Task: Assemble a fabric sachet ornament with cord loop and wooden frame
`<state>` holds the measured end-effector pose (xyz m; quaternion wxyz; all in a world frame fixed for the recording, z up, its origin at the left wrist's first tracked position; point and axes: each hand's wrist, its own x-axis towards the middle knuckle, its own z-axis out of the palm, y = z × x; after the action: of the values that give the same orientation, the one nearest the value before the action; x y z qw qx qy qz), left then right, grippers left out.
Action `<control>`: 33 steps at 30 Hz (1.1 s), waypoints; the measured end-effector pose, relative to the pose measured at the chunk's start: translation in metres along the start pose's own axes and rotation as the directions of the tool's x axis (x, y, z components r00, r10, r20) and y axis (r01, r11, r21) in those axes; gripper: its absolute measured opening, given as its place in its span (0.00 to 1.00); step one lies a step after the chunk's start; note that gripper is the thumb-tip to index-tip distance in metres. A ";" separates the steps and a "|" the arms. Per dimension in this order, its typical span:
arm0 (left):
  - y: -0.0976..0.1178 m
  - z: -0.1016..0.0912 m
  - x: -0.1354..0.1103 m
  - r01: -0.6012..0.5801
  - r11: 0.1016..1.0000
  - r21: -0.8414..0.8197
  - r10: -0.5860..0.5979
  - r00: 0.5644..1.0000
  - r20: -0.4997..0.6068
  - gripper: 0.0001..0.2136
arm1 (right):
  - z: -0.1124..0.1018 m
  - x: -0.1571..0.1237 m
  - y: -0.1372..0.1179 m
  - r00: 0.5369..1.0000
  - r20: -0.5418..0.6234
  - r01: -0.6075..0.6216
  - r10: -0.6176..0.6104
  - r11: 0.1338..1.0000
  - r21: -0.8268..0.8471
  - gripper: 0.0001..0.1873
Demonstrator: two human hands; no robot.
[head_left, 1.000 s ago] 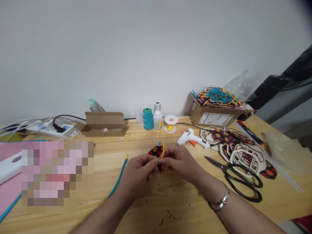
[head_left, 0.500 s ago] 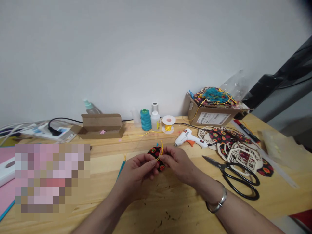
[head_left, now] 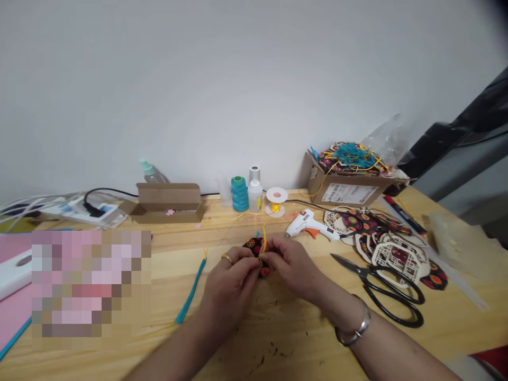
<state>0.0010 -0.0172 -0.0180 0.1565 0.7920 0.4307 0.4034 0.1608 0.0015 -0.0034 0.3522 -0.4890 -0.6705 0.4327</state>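
Note:
My left hand (head_left: 231, 283) and my right hand (head_left: 292, 264) meet at the middle of the wooden table (head_left: 254, 338). Between their pinched fingertips they hold a small black fabric piece with red and green flower prints (head_left: 256, 246) and a short yellow cord (head_left: 264, 241) that sticks up from it. A gold ring shows on my left hand, a silver bangle on my right wrist. A teal tassel cord (head_left: 192, 291) lies on the table just left of my left hand.
Black scissors (head_left: 391, 291) and a pile of patterned and wooden cut-out pieces (head_left: 391, 246) lie to the right. A white glue gun (head_left: 311, 225), thread spools (head_left: 240, 193), a glue bottle (head_left: 256, 196), two cardboard boxes (head_left: 169, 202) and cables line the wall. Pink sheets sit at left.
My left hand has turned its back upward, showing the ring, and closed in over the fabric piece. The yellow cord stands shorter above the fingers.

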 end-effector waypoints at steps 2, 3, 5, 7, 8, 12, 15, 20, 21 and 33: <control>0.000 0.001 -0.001 -0.085 0.994 0.066 0.086 0.996 -0.007 0.09 | 0.000 -0.001 0.000 1.000 -0.001 0.028 -0.028 0.999 -0.035 0.06; 0.000 0.001 -0.002 -0.110 0.990 0.087 0.111 0.994 -0.002 0.09 | 0.000 -0.002 -0.001 0.999 -0.001 0.044 -0.044 0.998 -0.055 0.06; 0.002 0.000 -0.001 -0.136 0.984 0.116 0.137 0.991 0.004 0.09 | 0.000 -0.002 -0.001 0.998 -0.003 0.066 -0.066 0.994 -0.091 0.07; 0.003 0.000 0.000 -0.134 0.982 0.131 0.132 0.991 0.025 0.09 | 0.000 -0.002 -0.002 0.996 0.008 0.084 -0.084 0.990 -0.117 0.07; 0.003 -0.001 0.000 -0.122 0.984 0.132 0.118 0.992 0.044 0.10 | 0.000 -0.002 -0.002 0.995 0.017 0.095 -0.093 0.988 -0.126 0.08; 0.004 -0.002 0.001 -0.061 0.992 0.109 0.049 0.992 0.113 0.10 | -0.001 -0.003 -0.003 0.991 0.050 0.134 -0.128 0.978 -0.161 0.09; 0.007 -0.003 0.000 -0.045 0.995 0.086 0.036 0.994 0.103 0.10 | -0.001 -0.003 -0.002 0.992 0.044 0.126 -0.120 0.978 -0.166 0.09; 0.013 -0.006 0.001 0.187 0.980 -0.073 -0.180 0.979 0.101 0.06 | -0.001 -0.002 -0.002 0.994 0.036 0.111 -0.107 0.981 -0.160 0.09; 0.013 -0.006 0.002 0.273 0.952 -0.136 -0.259 0.959 0.113 0.06 | -0.001 -0.002 -0.002 0.993 0.032 0.113 -0.109 0.980 -0.166 0.09; 0.006 -0.007 0.011 0.589 0.737 -0.331 -0.519 0.807 0.281 0.07 | 0.000 -0.003 0.000 0.990 0.036 0.141 -0.137 0.968 -0.205 0.09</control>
<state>0.0023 -0.0128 -0.0048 0.4651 0.6087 0.5399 0.3488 0.1615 -0.0017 -0.0039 0.3216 -0.4703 -0.7482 0.3399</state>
